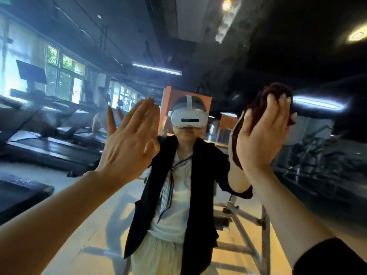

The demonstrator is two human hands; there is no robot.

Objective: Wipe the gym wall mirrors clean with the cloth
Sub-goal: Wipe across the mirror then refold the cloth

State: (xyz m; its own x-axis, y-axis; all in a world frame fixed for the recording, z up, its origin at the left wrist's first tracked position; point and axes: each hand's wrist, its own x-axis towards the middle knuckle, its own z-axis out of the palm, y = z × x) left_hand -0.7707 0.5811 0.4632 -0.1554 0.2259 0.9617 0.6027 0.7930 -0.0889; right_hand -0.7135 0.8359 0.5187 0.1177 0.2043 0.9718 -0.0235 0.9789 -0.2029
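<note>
cloth [264,108] under right hand [262,135], against mirror [198,56]

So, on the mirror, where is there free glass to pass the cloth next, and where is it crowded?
Free glass lies between the left hand and the right hand, and above both. The right hand presses the dark red cloth on the mirror; the left hand lies flat on it. Low down, the forearms crowd the glass.

This is a gym, seen reflected in a wall mirror [198,56]: a row of treadmills [49,139] lines the left side beneath large windows [63,76], a metal exercise frame [248,225] stands at the right, and strip lights [156,68] hang from a dark ceiling.
</note>
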